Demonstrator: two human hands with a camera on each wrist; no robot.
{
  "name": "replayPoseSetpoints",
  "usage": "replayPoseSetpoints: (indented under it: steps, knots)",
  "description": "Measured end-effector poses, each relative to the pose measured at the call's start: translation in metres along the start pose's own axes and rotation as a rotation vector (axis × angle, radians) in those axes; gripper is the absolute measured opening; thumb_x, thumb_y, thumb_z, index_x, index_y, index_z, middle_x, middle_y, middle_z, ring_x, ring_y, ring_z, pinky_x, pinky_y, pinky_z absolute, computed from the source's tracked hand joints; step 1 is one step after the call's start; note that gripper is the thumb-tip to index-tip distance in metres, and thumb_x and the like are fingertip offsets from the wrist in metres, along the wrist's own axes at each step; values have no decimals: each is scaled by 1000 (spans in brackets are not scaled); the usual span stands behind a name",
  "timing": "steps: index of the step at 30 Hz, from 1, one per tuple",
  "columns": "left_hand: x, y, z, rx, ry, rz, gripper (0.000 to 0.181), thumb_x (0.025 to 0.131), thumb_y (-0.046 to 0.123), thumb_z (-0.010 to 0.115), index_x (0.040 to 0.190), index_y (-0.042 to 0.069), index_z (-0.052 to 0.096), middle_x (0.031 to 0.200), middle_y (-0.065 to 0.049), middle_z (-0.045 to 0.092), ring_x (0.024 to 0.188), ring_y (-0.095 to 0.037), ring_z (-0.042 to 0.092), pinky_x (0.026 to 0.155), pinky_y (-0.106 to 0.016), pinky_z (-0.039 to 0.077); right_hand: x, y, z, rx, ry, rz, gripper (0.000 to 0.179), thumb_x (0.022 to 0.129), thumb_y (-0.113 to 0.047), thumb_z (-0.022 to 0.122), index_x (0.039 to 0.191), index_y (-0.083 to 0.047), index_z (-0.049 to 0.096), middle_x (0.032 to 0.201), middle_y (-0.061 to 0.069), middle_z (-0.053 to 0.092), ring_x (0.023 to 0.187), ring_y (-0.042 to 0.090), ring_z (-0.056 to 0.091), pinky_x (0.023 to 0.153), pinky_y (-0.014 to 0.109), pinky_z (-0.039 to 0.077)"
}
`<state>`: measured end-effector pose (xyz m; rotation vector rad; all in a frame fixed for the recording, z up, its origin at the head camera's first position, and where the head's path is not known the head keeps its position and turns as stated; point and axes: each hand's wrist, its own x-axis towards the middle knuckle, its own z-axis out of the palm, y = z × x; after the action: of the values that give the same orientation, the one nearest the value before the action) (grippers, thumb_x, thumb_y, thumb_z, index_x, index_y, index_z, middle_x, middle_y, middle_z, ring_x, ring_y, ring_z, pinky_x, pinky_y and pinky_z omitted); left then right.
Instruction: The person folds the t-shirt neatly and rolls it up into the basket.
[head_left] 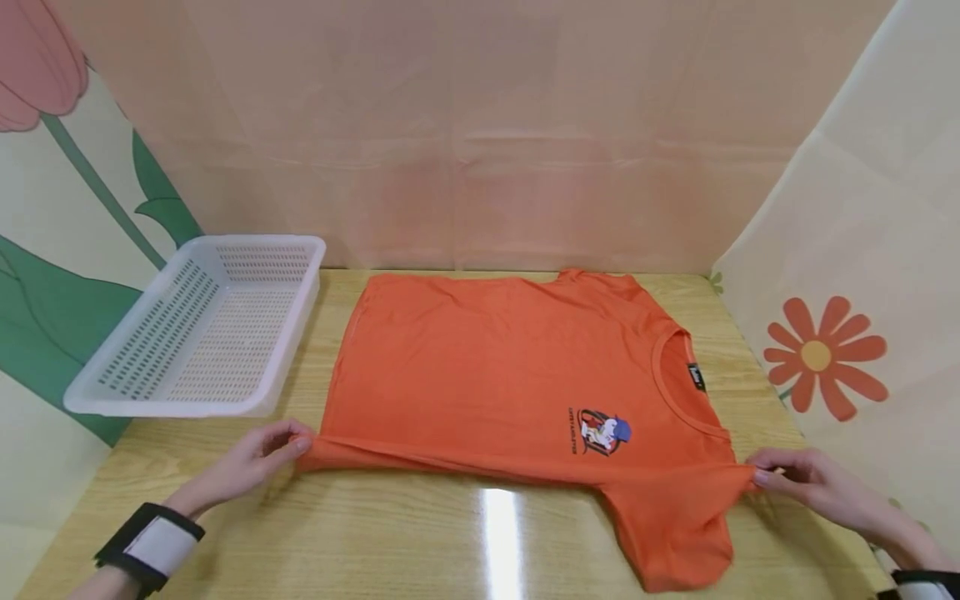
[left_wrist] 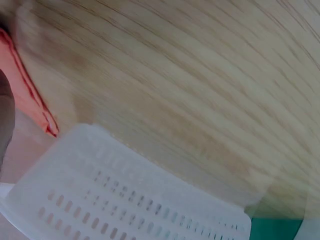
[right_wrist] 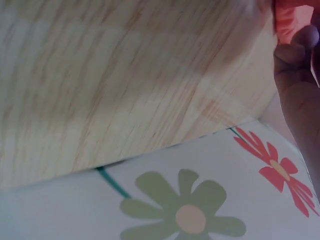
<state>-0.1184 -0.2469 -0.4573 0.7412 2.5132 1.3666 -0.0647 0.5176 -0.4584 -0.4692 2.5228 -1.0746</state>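
Observation:
An orange T-shirt (head_left: 480, 358) lies spread sideways on the wooden table, its hem to the left and its neckline, with a black label, to the right. A small cartoon print sits on its chest. At the near hem corner, my left hand (head_left: 258, 462) pinches the fabric. My right hand (head_left: 821, 487) pinches the cloth at the near shoulder, and that near edge is lifted in a fold between both hands. The near sleeve (head_left: 678, 533) hangs down toward the table's front. In the right wrist view, thumb and fingers (right_wrist: 295, 55) hold the orange cloth.
A white perforated plastic basket (head_left: 281, 375) stands at the left of the table (head_left: 360, 533), beside the shirt's hem. Pinkish cloth (head_left: 480, 167) hangs behind the table. Flower-patterned cloth (head_left: 885, 250) borders the right side, and another patterned sheet borders the left.

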Motion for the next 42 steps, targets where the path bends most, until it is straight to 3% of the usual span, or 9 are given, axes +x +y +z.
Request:
replayPoseSetpoints:
  steps: [4,7,12,16,21,28,34,39,42]
  knots:
    - [7,4,4,0,105,-87,15,108,10,56,108,1,68,92,9,64,85,6,57,73,-19,47,4,-9,-1,-33,87,144,23,110,-8,51,115,1,72,96,-20,71,83,1,60,67,20,47]
    - [14,7,7,30,200,-120,18,108,9,57,112,-4,68,97,-3,72,86,9,59,75,-19,50,10,-15,-1,-48,158,232,26,111,-14,52,116,5,70,91,-17,70,81,1,60,68,21,49]
    - [27,13,14,94,346,-197,20,106,9,61,114,-7,70,105,-21,77,86,13,58,75,-16,51,23,-23,-2,-85,284,230,27,110,-16,54,116,5,70,87,-15,68,78,4,60,66,22,51]
    - [44,11,21,169,440,-233,23,106,13,62,111,-7,70,101,-22,76,83,1,61,72,-18,49,35,-25,-6,-118,318,278,38,112,-28,51,125,4,68,94,-16,69,80,-4,60,69,22,53]
    - [70,-1,29,266,535,-195,32,109,23,56,107,-7,67,90,-21,70,78,-24,64,68,-26,48,53,-25,-7,-178,352,342,54,113,-40,43,132,6,64,105,6,71,77,-4,55,66,21,48]
    - [93,7,28,376,506,-264,25,109,10,50,113,-11,62,98,-31,70,89,-45,69,81,-57,54,73,-21,-1,-231,419,326,51,114,-34,42,125,9,65,97,13,67,71,3,50,62,22,42]
    - [102,10,29,518,437,-309,21,107,7,51,114,-10,62,99,-33,72,91,-50,71,80,-60,55,84,-17,2,-350,417,291,41,111,-25,49,114,10,70,84,11,68,70,9,50,60,24,38]
    - [105,6,31,504,424,-345,27,106,7,49,129,-6,57,106,-33,71,96,-53,70,78,-63,55,87,-17,5,-398,409,295,37,109,-22,54,112,11,70,88,18,71,75,19,56,61,25,40]
    - [101,3,34,493,452,-295,32,104,6,50,133,-7,54,105,-32,68,94,-51,68,79,-61,54,85,-17,8,-396,432,292,39,108,-25,57,117,13,66,91,22,70,75,19,57,59,24,41]
